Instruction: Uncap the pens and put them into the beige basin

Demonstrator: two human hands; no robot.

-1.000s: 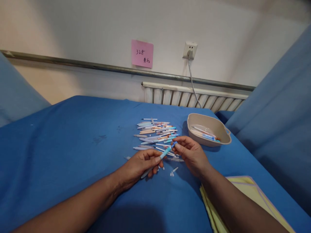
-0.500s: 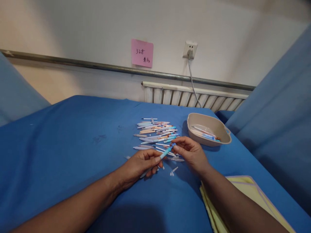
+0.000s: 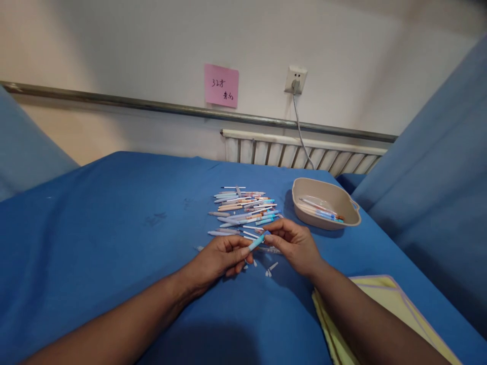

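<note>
Between my hands is a light-blue pen with a darker blue end, tilted up to the right. My left hand is closed around its lower part, thumb on top. The fingertips of my right hand pinch the darker blue end. Just beyond my hands lies a spread of pen parts: pale barrels, orange and turquoise pieces and thin white refills. A few small white pieces rest on the cloth below the pen. My left fingers hide the pen's lower end.
A beige basin holding several pens stands at the right. Beside my right forearm lies a folded yellow cloth. The blue-covered table meets a wall with a radiator, a metal rail and a pink note.
My right hand has moved slightly down and left, closer to my left hand. Less of the pen's length now shows between them. Both hands still hold it.
</note>
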